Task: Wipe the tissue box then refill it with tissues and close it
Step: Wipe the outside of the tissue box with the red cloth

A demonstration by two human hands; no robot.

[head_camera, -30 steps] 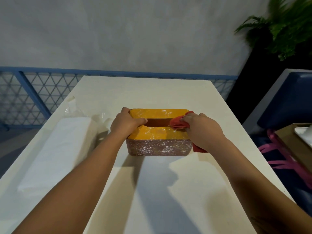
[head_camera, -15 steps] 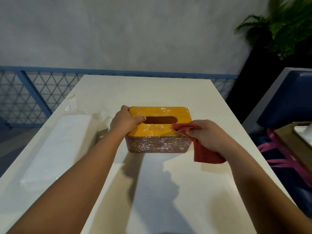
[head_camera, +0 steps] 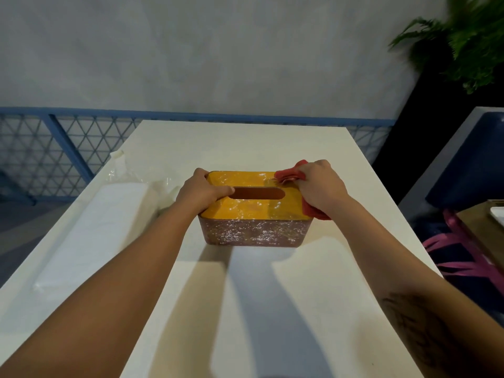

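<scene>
A tissue box [head_camera: 251, 233] with a brown speckled body and an orange lid [head_camera: 253, 208] stands in the middle of the white table [head_camera: 245, 143]. White dust speckles the lid and front wall. My left hand [head_camera: 201, 190] grips the box's left end, thumb at the edge of the oval slot. My right hand [head_camera: 319, 186] holds a crumpled red cloth [head_camera: 289, 174] against the lid's far right corner; part of the cloth hangs down the right side. A pack of white tissues [head_camera: 103, 227] in clear wrap lies to the left of the box.
A blue mesh railing [head_camera: 68, 148] runs behind the table's far and left edges. A dark blue seat [head_camera: 469, 170] stands to the right with pink straps [head_camera: 463, 255] below it, and a green plant [head_camera: 469, 42] at the upper right.
My right hand moved the red cloth from the lid's near right edge up to the far right corner. My left hand kept its hold on the box's left end.
</scene>
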